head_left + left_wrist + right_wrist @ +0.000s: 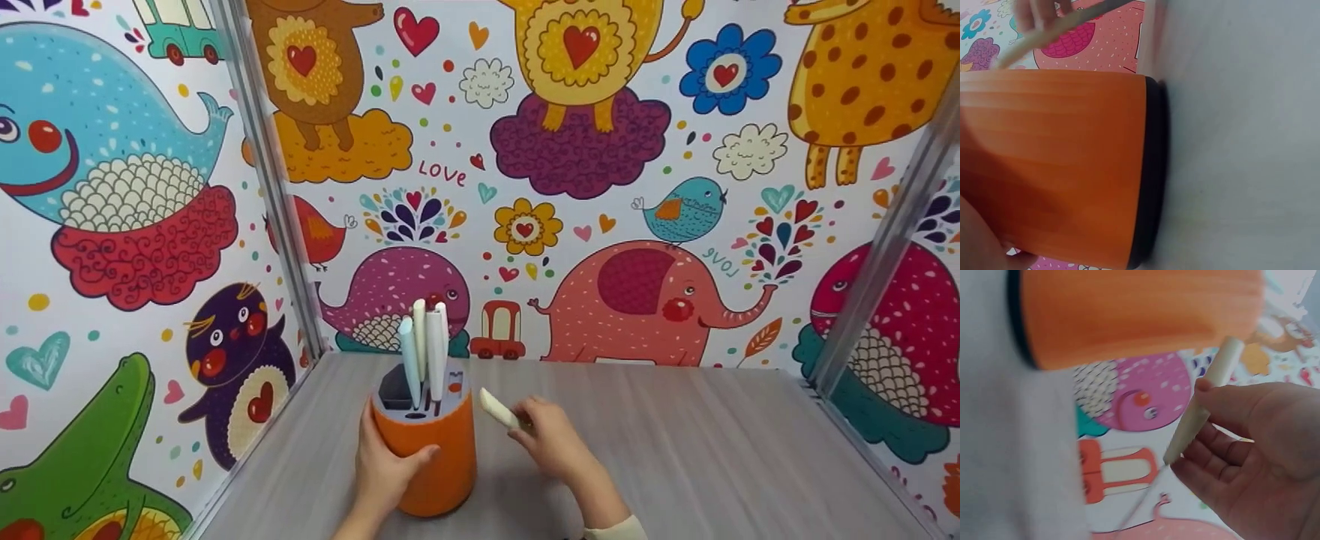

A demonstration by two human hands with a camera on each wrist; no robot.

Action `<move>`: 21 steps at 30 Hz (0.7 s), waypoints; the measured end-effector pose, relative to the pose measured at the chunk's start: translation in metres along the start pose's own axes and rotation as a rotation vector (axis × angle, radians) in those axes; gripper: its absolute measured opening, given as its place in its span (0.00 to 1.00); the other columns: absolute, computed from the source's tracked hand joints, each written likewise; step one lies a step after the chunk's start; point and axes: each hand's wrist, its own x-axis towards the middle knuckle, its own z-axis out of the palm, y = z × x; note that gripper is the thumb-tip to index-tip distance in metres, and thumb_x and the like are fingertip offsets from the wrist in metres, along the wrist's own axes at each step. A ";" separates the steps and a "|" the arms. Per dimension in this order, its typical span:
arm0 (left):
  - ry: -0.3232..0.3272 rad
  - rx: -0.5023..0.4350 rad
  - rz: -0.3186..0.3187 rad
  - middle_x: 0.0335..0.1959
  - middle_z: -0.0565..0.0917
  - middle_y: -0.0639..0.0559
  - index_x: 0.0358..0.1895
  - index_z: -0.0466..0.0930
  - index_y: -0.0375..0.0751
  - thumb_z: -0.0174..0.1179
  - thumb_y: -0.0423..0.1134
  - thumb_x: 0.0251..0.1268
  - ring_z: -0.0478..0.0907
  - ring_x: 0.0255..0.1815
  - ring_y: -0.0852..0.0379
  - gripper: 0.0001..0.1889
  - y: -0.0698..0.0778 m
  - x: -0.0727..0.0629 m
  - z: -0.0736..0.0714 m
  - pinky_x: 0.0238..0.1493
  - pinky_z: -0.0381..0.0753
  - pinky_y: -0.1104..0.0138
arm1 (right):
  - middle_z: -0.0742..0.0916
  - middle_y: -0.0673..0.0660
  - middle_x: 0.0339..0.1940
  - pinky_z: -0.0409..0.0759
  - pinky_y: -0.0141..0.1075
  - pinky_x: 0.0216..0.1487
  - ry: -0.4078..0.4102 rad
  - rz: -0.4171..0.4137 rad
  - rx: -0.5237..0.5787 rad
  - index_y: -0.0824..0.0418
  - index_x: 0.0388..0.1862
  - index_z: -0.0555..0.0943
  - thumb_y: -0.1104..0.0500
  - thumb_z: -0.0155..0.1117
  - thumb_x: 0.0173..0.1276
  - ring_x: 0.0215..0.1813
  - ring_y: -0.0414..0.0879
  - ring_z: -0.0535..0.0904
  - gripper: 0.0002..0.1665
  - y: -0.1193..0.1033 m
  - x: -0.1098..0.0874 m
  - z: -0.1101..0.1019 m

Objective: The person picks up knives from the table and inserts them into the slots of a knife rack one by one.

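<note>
An orange knife block (442, 457) with a grey slotted top stands upright on the table. Several pale-handled pieces (436, 352) stick up from its slots, one of them light blue. My left hand (386, 461) grips the block's left side, thumb across the front. To the right of the block, my right hand (551, 435) pinches a knife (496, 409) by its cream handle (1213, 382). In the right wrist view the thin blade (1140, 503) points down and away from the thumb. The left wrist view shows the block's black base (1154, 169) on the tabletop.
The grey wood-grain table (712, 450) stretches to the right of the hands. Walls printed with cartoon animals (622, 300) enclose it at the back and sides, with metal corner posts (274, 180) at the joins.
</note>
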 end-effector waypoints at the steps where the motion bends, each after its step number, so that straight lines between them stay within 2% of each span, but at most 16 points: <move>1: 0.000 -0.002 -0.001 0.84 0.60 0.38 0.87 0.41 0.47 0.84 0.60 0.48 0.66 0.76 0.36 0.71 0.000 0.000 0.000 0.82 0.60 0.36 | 0.86 0.53 0.45 0.88 0.52 0.59 0.007 -0.010 0.026 0.59 0.51 0.84 0.58 0.76 0.71 0.48 0.45 0.82 0.14 -0.004 -0.003 -0.003; 9: -0.008 0.008 -0.023 0.84 0.59 0.38 0.87 0.40 0.49 0.84 0.63 0.46 0.65 0.77 0.36 0.72 0.002 0.000 -0.001 0.82 0.60 0.36 | 0.88 0.56 0.50 0.87 0.50 0.64 0.070 -0.103 0.284 0.60 0.53 0.83 0.63 0.72 0.74 0.57 0.51 0.86 0.12 -0.023 -0.017 -0.018; 13: -0.003 0.016 -0.021 0.84 0.59 0.38 0.87 0.41 0.47 0.84 0.63 0.46 0.65 0.77 0.35 0.72 0.002 -0.001 0.000 0.82 0.59 0.36 | 0.87 0.60 0.53 0.88 0.40 0.61 0.084 -0.119 0.363 0.61 0.57 0.82 0.62 0.70 0.75 0.57 0.52 0.86 0.14 -0.029 -0.020 -0.018; 17: 0.012 0.022 0.006 0.85 0.58 0.37 0.87 0.41 0.45 0.84 0.62 0.47 0.64 0.78 0.36 0.72 0.001 -0.001 0.002 0.83 0.58 0.35 | 0.87 0.63 0.54 0.88 0.32 0.56 0.062 -0.111 0.440 0.66 0.60 0.80 0.61 0.68 0.77 0.55 0.53 0.85 0.17 -0.037 -0.024 -0.017; 21: 0.041 0.017 0.049 0.85 0.58 0.37 0.88 0.41 0.44 0.83 0.60 0.51 0.64 0.79 0.36 0.70 0.003 -0.003 0.001 0.83 0.58 0.35 | 0.87 0.65 0.53 0.87 0.30 0.54 0.030 -0.115 0.493 0.69 0.60 0.79 0.62 0.67 0.78 0.53 0.52 0.84 0.17 -0.047 -0.025 -0.014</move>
